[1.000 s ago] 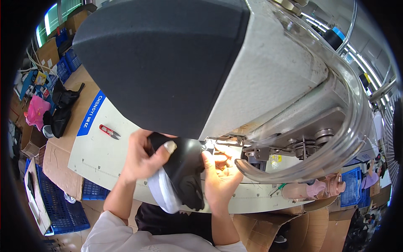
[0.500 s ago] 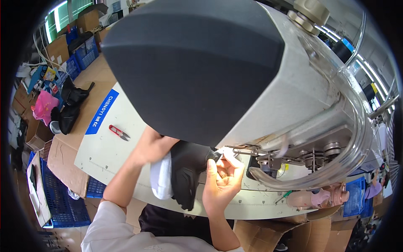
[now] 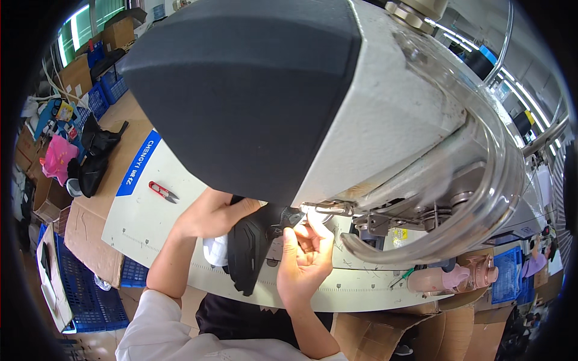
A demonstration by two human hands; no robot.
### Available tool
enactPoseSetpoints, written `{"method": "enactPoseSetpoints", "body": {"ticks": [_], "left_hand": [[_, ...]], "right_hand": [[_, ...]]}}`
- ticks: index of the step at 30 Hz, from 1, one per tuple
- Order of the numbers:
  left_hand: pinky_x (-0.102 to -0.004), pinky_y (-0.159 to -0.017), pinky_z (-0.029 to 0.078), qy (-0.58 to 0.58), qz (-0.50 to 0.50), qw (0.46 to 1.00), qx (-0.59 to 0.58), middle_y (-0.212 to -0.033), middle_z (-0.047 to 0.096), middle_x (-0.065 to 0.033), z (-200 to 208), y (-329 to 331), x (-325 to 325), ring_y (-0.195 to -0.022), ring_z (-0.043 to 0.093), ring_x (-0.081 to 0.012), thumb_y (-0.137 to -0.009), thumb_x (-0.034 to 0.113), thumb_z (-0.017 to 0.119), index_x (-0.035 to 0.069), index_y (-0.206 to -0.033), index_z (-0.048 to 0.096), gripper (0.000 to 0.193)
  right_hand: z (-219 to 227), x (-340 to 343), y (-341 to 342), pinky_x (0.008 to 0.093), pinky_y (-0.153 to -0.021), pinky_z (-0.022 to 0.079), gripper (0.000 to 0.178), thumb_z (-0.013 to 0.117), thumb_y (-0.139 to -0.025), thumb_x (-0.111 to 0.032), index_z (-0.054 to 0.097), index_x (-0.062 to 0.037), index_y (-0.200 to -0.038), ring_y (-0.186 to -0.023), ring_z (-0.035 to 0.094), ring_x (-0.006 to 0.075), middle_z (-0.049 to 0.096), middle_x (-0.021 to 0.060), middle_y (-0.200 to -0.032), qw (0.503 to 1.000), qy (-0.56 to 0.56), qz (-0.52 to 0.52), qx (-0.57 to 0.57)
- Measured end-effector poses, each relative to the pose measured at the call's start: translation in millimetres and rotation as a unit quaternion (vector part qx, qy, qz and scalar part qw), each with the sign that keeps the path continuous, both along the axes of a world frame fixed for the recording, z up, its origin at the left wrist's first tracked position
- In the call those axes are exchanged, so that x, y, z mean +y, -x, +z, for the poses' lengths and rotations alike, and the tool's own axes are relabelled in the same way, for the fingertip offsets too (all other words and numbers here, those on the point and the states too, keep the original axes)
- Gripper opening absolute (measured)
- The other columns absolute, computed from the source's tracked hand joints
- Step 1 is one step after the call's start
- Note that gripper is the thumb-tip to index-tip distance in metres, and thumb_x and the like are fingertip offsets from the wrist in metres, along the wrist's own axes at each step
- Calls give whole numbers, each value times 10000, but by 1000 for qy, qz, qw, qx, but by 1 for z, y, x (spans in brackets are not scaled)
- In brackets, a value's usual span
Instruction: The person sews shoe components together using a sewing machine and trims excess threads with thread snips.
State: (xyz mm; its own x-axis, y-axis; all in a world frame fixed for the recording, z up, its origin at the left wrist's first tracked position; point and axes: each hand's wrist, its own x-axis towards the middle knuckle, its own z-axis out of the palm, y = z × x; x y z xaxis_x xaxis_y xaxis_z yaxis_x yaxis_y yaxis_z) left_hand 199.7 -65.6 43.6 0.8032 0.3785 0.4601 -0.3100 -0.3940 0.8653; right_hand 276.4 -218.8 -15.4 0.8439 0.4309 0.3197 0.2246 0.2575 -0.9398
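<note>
A black, ridged shoe upper (image 3: 247, 253) hangs over the near edge of the white sewing table (image 3: 180, 224), under the dark head of a sewing machine (image 3: 247, 102). White lining (image 3: 215, 251) shows along its left side. My left hand (image 3: 211, 215) grips its far left part, thumb on top and fingers mostly hidden. At its right end, close to the lit needle area, my right hand (image 3: 306, 259) pinches the edge with thumb and index finger; the other fingers curl. The machine head hides the far part of the upper. Red-handled thread snips (image 3: 161, 191) lie left of my left hand.
A clear curved tube (image 3: 433, 246) loops around the machine's right side. A pink bottle (image 3: 451, 278) lies beyond the table's right end. Blue crates (image 3: 90, 283) and cardboard stand at the left, with black shoe-like pieces (image 3: 96, 162) further back. An open cardboard box (image 3: 385, 337) is below right.
The view has shifted, moving the machine leftward in the picture. My left hand has settled with its thumb over the upper, which has turned slightly. My right hand still pinches near the needle.
</note>
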Motion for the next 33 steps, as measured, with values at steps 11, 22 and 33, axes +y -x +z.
{"method": "enactPoseSetpoints", "body": {"ticks": [11, 22, 33], "left_hand": [[-332, -784, 497, -170, 24, 972, 160, -1005, 680, -119, -26, -12, 49, -894, 639, -241, -834, -5, 661, -19, -1018, 670, 185], [-329, -802, 485, -151, 36, 984, 83, -1004, 666, -115, -30, -10, 39, -906, 625, -239, -843, -12, 645, -27, -1041, 644, 199], [-325, -876, 421, -30, 78, 996, 9, -1024, 574, -105, -12, -4, -17, -972, 534, -202, -902, -17, 550, -35, -1154, 514, 255]], "right_hand": [[4, 5, 11, 306, -885, 525, 420, 566, -855, 127, 377, 48, -1222, -996, 580, 190, 518, 174, -1098, 993, -79, 36, 84], [1, 1, 7, 338, -900, 528, 397, 559, -860, 113, 362, 46, -1198, -993, 608, 227, 528, 200, -1079, 1000, 21, 13, 11], [-3, -26, -13, 238, -832, 488, 328, 601, -841, 111, 439, 3, -1105, -971, 594, 153, 566, 144, -1070, 995, 54, 7, 84]]}}
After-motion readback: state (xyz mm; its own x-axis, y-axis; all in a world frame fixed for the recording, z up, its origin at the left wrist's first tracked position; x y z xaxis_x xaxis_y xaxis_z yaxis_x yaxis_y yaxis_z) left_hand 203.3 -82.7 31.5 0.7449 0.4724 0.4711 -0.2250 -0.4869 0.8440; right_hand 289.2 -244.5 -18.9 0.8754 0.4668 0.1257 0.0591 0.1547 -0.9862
